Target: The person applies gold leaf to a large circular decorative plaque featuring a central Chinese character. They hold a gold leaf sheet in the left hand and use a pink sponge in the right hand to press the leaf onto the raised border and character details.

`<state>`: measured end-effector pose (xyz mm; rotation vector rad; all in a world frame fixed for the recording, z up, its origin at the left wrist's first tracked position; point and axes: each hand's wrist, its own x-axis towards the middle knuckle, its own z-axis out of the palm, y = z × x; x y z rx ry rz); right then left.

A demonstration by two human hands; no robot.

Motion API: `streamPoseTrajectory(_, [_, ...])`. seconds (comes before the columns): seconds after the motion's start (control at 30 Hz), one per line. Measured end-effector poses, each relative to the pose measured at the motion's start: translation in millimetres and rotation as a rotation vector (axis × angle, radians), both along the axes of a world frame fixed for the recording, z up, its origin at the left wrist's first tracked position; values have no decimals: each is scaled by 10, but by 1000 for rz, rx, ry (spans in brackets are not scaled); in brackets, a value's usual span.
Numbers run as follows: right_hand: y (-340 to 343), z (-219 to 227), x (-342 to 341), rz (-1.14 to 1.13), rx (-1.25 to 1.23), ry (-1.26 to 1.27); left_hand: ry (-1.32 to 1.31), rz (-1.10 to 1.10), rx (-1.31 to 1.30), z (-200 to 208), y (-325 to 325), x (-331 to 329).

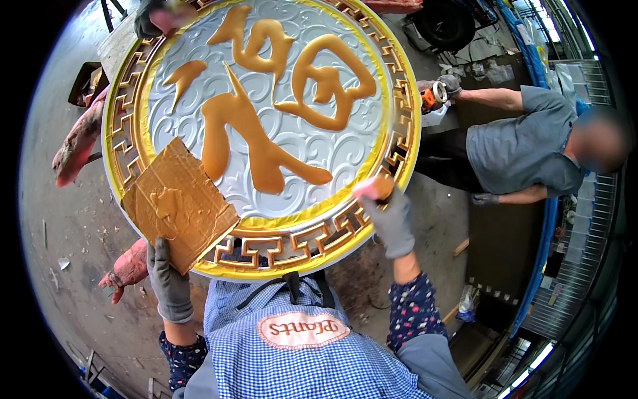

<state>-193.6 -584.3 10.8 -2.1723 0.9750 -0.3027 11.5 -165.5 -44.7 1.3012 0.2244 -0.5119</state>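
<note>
A large round panel [179, 86] with raised white scrollwork, gold raised strokes and a gold fretwork border lies in front of me. Yellow masking tape [279, 219] runs inside the border. My left hand [171, 286], in a grey glove, grips the lower edge of a piece of cardboard [193, 206] smeared with gold paint, which overlaps the panel's lower left rim. Over the lower right border is my gloved right hand [391, 223], closed around a small pink sponge [369, 189] with a gold-brown side. Motion blurs the sponge; whether it touches the border I cannot tell.
At the right stands a co-worker [525, 136], a gloved hand near a white ring and an orange object [432, 96] at the rim. Another person's blurred gloved hand [159, 18] is at the upper left rim. Red-pink supports [80, 143] jut from below. A black wheel [444, 23] stands behind.
</note>
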Motion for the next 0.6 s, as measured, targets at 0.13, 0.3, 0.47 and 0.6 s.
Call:
streamPoseTrajectory(0.13, [-830, -67, 141, -15, -257, 36, -17, -21, 4, 82, -34, 14])
streamPoseTrajectory(0.3, [-1375, -90, 364, 109, -346, 193, -7, -4, 14, 54, 52, -10])
streamPoseTrajectory(0.47, [-1474, -174, 450, 200, -395, 273, -88, -20, 108, -123, 223, -103])
streamPoseTrajectory(0.6, [-1294, -57, 477, 252, -396, 319, -162, -38, 169, -242, 325, -141])
